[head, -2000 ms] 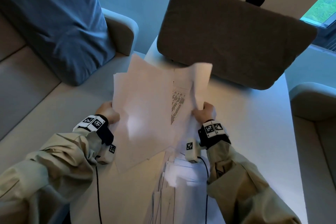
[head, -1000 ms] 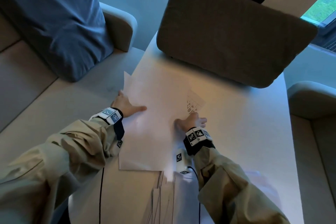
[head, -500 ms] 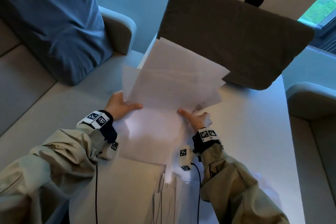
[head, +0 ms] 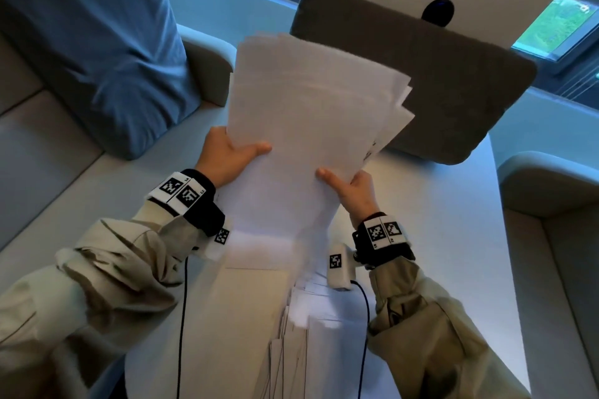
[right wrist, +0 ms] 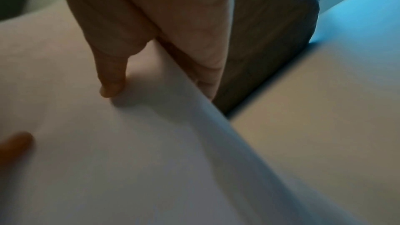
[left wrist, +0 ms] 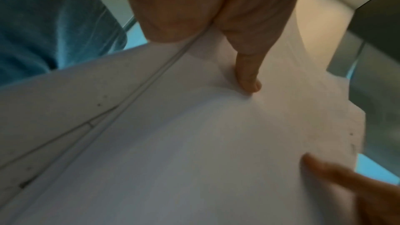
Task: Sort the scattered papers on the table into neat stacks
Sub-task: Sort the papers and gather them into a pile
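Both hands [head: 227, 159] [head: 355, 193] grip paper sheaf [head: 311, 113] above table [head: 437, 220].

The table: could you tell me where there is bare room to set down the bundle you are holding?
Bare table lies to the right of the right hand, between the brown cushion and the near edge. The near middle is crowded with fanned loose sheets. The left hand and right hand grip the paper bundle.

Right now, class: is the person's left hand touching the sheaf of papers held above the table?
Touching. In the left wrist view the left hand pinches the sheaf of papers, thumb pressed on its face, edge running into the palm.
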The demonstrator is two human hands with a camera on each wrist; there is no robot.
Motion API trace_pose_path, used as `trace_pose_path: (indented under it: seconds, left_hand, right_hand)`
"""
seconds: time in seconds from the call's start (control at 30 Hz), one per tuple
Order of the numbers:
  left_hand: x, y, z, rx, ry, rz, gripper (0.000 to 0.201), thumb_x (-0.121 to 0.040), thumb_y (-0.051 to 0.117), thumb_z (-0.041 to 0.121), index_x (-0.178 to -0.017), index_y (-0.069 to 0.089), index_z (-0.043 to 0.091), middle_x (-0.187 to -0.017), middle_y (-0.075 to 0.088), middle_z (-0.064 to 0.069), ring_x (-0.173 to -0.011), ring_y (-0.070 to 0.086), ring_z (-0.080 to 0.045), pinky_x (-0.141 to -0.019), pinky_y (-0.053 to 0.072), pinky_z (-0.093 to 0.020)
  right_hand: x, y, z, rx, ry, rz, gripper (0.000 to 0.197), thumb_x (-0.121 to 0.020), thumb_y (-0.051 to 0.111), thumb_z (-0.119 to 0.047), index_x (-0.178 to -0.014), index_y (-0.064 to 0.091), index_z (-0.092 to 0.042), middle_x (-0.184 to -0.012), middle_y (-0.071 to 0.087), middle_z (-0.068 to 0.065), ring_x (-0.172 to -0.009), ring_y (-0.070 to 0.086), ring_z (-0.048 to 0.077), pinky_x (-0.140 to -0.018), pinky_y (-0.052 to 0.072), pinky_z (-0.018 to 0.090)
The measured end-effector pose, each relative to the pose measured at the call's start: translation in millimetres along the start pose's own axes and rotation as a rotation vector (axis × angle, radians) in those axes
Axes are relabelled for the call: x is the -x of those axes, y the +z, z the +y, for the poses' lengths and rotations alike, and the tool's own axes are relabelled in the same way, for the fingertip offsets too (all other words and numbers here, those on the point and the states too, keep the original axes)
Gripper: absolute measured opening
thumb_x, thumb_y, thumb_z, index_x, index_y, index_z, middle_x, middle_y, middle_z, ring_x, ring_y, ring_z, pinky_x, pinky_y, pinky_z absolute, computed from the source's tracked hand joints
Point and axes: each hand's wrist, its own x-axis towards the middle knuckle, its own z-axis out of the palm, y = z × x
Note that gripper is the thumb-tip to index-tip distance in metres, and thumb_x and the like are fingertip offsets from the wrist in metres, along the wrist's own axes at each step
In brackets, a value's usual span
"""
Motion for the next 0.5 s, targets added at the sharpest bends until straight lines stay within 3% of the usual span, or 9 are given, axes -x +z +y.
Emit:
trace_pose_path:
  seconds: [0.07, 0.13, 0.17, 0.23, 0.3, 0.37, 0.43, 0.5]
  left_hand:
    - [7, 2, 19, 0.071, 0.06, 0.049, 0.029, -0.073, 0.078, 0.006, -0.098, 0.065, 0.01, -0.099, 0.065, -0.004, -0.068, 0.063, 0.009, -0.069, 0.05, -0.007]
    - [16, 6, 39, 0.171, 0.087, 0.122, 0.025, -0.075, 0.077, 0.005, -0.089, 0.06, 0.017, -0.098, 0.065, -0.002, -0.062, 0.06, 0.017, -0.066, 0.049, -0.004]
    - [23, 9, 50, 0.224, 0.092, 0.159, 0.027, -0.075, 0.076, 0.004, -0.084, 0.056, 0.02, -0.098, 0.064, -0.002, -0.061, 0.059, 0.018, -0.066, 0.049, -0.005]
    - [37, 17, 64, 0.298, 0.113, 0.198, 0.033, -0.078, 0.073, 0.003, -0.08, 0.048, 0.024, -0.097, 0.059, 0.002, -0.06, 0.058, 0.019, -0.068, 0.049, -0.005]
    - [53, 27, 71, 0.348, 0.131, 0.19, 0.026, -0.08, 0.072, 0.006, -0.085, 0.052, 0.023, -0.099, 0.061, 0.001, -0.067, 0.06, 0.016, -0.072, 0.05, -0.007]
    - [70, 37, 70, 0.374, 0.101, 0.136, 0.025, -0.08, 0.073, 0.012, -0.101, 0.061, 0.007, -0.106, 0.065, -0.007, -0.085, 0.066, -0.002, -0.081, 0.052, -0.016]
    - [86, 44, 63, 0.355, 0.071, 0.082, 0.042, -0.08, 0.074, 0.017, -0.112, 0.058, -0.004, -0.109, 0.067, -0.012, -0.096, 0.066, -0.018, -0.088, 0.053, -0.027]
    - [98, 47, 49, 0.286, 0.052, 0.014, 0.04, -0.079, 0.075, 0.02, -0.108, 0.06, -0.003, -0.104, 0.068, -0.012, -0.092, 0.067, -0.017, -0.086, 0.053, -0.028]
  right_hand:
    - [2, -13, 3, 0.114, 0.023, 0.1, 0.062, -0.072, 0.081, -0.03, -0.123, 0.055, -0.006, -0.118, 0.063, 0.007, -0.107, 0.061, 0.019, -0.096, 0.05, 0.041]
    - [13, -25, 6, 0.153, 0.208, 0.21, 0.106, -0.054, 0.085, -0.053, -0.137, 0.036, -0.009, -0.131, 0.05, 0.007, -0.118, 0.05, 0.022, -0.101, 0.044, 0.045]
    - [22, -31, 6, 0.096, 0.312, 0.204, 0.123, -0.04, 0.085, -0.064, -0.138, 0.033, -0.009, -0.129, 0.048, 0.007, -0.118, 0.049, 0.025, -0.098, 0.045, 0.047]
    - [40, -43, 8, -0.14, 0.404, 0.056, 0.131, -0.028, 0.084, -0.07, -0.133, 0.042, -0.005, -0.12, 0.054, 0.007, -0.109, 0.056, 0.028, -0.087, 0.052, 0.048]
    - [58, -51, 6, -0.346, 0.352, -0.07, 0.111, -0.043, 0.087, -0.06, -0.132, 0.048, -0.007, -0.121, 0.062, 0.008, -0.109, 0.062, 0.026, -0.083, 0.055, 0.047]
    - [75, -57, 0, -0.538, 0.254, -0.088, 0.083, -0.065, 0.081, -0.04, -0.135, 0.048, -0.01, -0.124, 0.063, 0.009, -0.112, 0.062, 0.024, -0.085, 0.055, 0.044]
    - [86, -69, -3, -0.605, 0.179, -0.004, 0.054, -0.08, 0.07, -0.022, -0.129, 0.053, -0.009, -0.125, 0.063, 0.011, -0.114, 0.061, 0.026, -0.092, 0.051, 0.044]
    - [97, -90, -4, -0.559, 0.159, 0.121, 0.032, -0.085, 0.065, -0.011, -0.116, 0.059, -0.01, -0.122, 0.064, 0.012, -0.114, 0.06, 0.029, -0.099, 0.046, 0.049]
